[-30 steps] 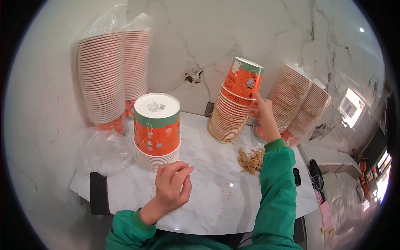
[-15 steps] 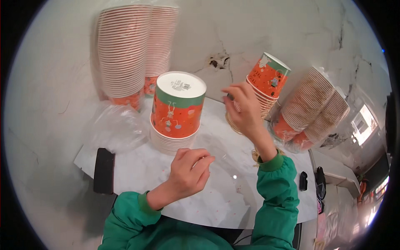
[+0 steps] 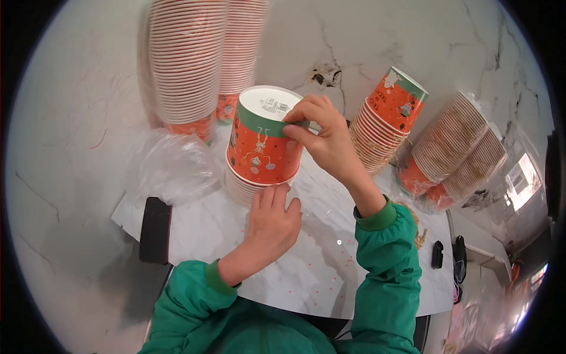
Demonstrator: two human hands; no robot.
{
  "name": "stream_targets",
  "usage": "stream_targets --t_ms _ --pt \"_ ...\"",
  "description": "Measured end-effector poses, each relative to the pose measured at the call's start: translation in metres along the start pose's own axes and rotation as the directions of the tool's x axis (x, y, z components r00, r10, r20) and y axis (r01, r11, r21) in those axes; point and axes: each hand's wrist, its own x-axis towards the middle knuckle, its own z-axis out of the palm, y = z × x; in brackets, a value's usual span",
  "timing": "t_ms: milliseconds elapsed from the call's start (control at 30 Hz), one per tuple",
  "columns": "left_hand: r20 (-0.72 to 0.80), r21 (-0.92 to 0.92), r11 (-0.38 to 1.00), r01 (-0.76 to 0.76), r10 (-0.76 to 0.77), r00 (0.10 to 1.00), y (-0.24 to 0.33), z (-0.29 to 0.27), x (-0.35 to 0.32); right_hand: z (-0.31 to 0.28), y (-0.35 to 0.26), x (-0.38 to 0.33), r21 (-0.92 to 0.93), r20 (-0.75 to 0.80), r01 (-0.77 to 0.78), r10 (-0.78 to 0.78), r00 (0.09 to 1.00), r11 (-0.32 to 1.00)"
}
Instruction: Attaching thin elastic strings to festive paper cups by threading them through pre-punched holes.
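Observation:
In front of me stands an upside-down stack of paper cups (image 3: 265, 154), orange with a green band and skeleton figures. Its top cup's white base faces up. My right hand (image 3: 323, 133) pinches that cup's base edge on the right side, thumb against the green band. Low at the front of the stack, my left hand (image 3: 274, 221) has its fingers stretched up against the white rims, thumb slightly apart. Behind my right wrist, a second inverted cup stack (image 3: 386, 115) leans to the right, its lower end partly hidden by my arm.
Tall wrapped cup stacks (image 3: 188, 65) stand at the back left, above a crumpled clear plastic bag (image 3: 177, 165). More wrapped cups (image 3: 451, 147) lean at the right. A black phone-like slab (image 3: 155, 230) lies at the table's (image 3: 318, 277) left edge. A small black object (image 3: 437, 255) lies right.
My right hand has moved left from the leaning stack to the front stack's top cup. My left hand has risen to the stack's rims, its fingers straightened. The view has shifted slightly.

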Motion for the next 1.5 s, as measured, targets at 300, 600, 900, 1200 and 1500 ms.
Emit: stream_targets --t_ms 300,600,900,1200,1500 --pt "-0.039 0.161 0.987 -0.009 0.015 0.999 -0.005 0.009 0.002 -0.039 -0.002 0.018 0.184 -0.108 0.011 0.009 0.994 0.983" --pt "-0.058 0.073 0.997 -0.016 0.02 0.998 -0.001 -0.002 0.005 -0.165 0.055 -0.055 0.839 -0.233 -0.038 0.421 0.876 0.543" --pt "-0.223 -0.234 0.967 -0.1 0.047 0.974 0.004 -0.008 0.012 -0.126 0.048 -0.196 0.991 -0.122 0.111 0.866 0.484 0.077" --pt "-0.198 -0.627 0.775 -0.074 -0.067 0.978 0.019 -0.038 0.07 -0.082 0.05 -0.272 0.886 0.228 0.129 0.662 0.714 -0.445" --pt "0.675 -0.633 0.513 0.58 -0.002 0.738 0.001 -0.043 0.088 -0.056 -0.043 -0.229 0.742 0.249 -0.669 0.906 0.342 0.048"
